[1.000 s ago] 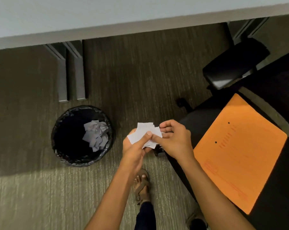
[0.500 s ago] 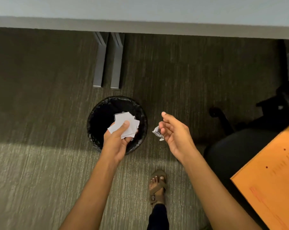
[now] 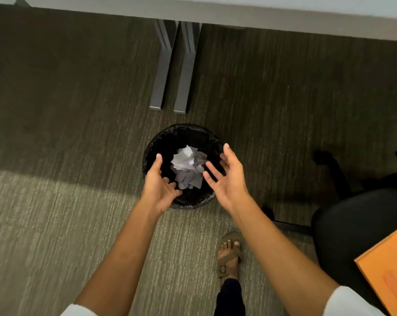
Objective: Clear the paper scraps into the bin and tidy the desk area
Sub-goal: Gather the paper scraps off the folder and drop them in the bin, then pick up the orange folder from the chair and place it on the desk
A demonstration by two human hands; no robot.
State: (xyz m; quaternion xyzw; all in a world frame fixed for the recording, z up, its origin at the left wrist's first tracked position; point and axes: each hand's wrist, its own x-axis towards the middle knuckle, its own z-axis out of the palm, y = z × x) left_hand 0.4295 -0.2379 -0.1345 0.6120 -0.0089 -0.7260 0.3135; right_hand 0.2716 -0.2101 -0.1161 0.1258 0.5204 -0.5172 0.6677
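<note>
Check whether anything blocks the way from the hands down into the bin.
Nothing visible does. The left hand and right hand are open above the bin, whose mouth is uncovered, with paper scraps lying inside.

White crumpled paper scraps [image 3: 188, 166] lie heaped inside the round, black-lined bin [image 3: 154, 142] standing upright on the carpet.

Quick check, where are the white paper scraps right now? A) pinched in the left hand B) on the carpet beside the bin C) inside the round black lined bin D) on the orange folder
C: the white crumpled paper scraps lie inside the round black lined bin, while the left hand and right hand are open and empty above it.
</note>
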